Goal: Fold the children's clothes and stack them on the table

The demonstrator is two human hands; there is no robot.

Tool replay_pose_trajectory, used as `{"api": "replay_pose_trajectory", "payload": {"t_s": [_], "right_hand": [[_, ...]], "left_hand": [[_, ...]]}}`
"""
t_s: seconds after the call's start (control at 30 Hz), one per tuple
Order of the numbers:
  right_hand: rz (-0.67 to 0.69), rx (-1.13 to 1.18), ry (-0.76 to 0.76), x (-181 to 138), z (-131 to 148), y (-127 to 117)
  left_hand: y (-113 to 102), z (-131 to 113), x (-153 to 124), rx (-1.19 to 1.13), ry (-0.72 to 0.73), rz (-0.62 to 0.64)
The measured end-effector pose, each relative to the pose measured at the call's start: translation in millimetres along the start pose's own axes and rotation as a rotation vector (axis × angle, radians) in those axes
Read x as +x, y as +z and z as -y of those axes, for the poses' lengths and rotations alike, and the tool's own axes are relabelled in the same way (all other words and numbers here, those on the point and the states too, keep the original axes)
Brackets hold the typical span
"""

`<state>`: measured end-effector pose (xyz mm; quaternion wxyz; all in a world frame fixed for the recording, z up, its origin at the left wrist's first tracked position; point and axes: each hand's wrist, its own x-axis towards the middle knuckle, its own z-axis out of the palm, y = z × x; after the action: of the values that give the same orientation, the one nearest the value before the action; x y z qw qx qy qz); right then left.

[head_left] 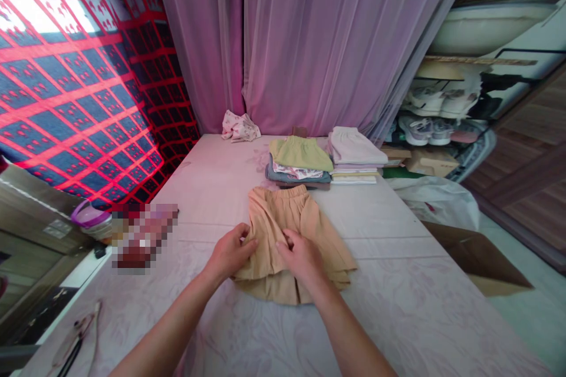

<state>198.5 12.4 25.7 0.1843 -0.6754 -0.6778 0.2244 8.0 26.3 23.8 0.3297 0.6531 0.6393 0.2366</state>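
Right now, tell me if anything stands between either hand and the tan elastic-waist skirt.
Nothing visible does: the left hand and right hand touch the tan elastic-waist skirt directly. The green-topped clothing stack lies beyond its waistband.

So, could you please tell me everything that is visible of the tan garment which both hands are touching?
The tan garment resembles a skirt or wide shorts in soft, matte cloth, with a gathered waistband and loose folds. It lies on the pale patterned sheet, waistband away from the person, flared hem nearer, with layers overlapping there. The left hand holds its left side; the right hand pinches cloth near the middle.
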Motion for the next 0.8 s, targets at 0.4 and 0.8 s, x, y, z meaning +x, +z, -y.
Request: {"api": "replay_pose_trajectory", "payload": {"t_s": [0.4,0.8], "right_hand": [[-0.054,0.056,-0.059,-2,-10,-3],[0.140,-0.121,-0.482,-31,4,10]], "left_hand": [[4,4,3,0.000,-0.004,0.021],[-2,0,-1,-0.497,-0.087,0.028]]}}
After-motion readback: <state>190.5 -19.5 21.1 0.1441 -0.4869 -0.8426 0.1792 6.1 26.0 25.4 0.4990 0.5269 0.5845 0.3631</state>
